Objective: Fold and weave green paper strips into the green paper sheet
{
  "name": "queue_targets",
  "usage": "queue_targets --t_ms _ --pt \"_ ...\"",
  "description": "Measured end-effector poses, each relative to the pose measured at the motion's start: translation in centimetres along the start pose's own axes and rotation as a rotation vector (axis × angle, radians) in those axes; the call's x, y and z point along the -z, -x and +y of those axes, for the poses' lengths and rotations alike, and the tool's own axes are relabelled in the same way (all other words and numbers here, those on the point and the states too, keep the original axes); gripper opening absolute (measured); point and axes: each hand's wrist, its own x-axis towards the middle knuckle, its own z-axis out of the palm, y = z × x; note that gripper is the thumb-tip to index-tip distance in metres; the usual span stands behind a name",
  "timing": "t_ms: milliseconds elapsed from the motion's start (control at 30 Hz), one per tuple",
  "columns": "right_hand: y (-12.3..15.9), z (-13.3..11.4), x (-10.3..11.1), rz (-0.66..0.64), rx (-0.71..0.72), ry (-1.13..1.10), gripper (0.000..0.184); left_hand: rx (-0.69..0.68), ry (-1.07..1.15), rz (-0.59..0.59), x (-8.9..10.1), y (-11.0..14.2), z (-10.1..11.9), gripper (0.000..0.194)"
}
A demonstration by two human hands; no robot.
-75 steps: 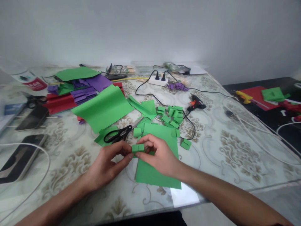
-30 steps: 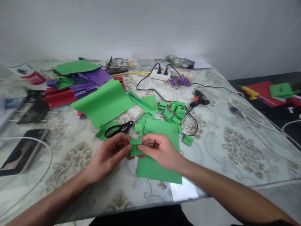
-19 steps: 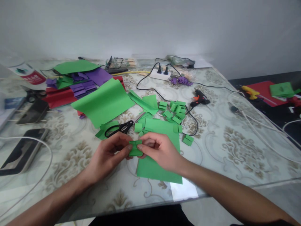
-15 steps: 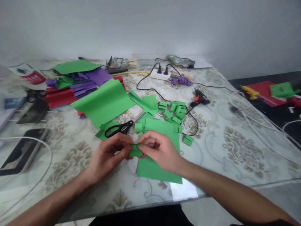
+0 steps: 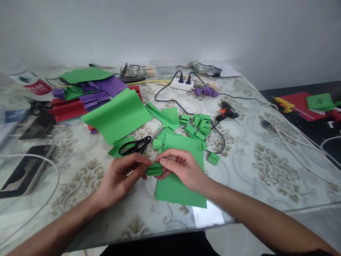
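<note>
A small folded piece of green paper (image 5: 154,170) is held between my two hands, a crease running along it. My left hand (image 5: 125,174) pinches its left end with thumb and forefinger. At the right end, the thumb and fingers of my right hand (image 5: 183,169) are closed on it. Under my right hand lies a larger green sheet (image 5: 181,192). Black-handled scissors (image 5: 137,145) rest just beyond my left hand, blades pointing away to the right. A heap of small folded green pieces (image 5: 198,124) lies past the sheet.
A glue gun (image 5: 226,112) stands right of the heap, its cord looping near the pieces. Behind is a white power strip (image 5: 182,84) with two plugs. Green, purple and red papers (image 5: 117,113) pile at left. A phone (image 5: 26,172) and white cable (image 5: 57,177) lie at the left edge.
The green piece has tilted between my fingers, so its folded layers now show. My right thumb has shifted slightly up along it. Everything else stays in place.
</note>
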Motion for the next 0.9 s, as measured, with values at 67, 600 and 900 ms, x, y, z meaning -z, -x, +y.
queue_targets --t_ms 67,600,900 --pt "0.0 0.2 0.0 0.025 0.005 0.004 0.032 -0.008 -0.029 -0.014 0.1 0.0 0.2 0.015" --pt "0.3 1.4 0.1 0.101 0.097 0.211 0.023 0.100 -0.235 -0.045 -0.3 -0.8 0.7 0.018" --pt "0.2 1.2 0.1 0.099 0.116 0.261 0.021 0.046 -0.283 -0.021 -0.4 -0.7 1.1 0.017"
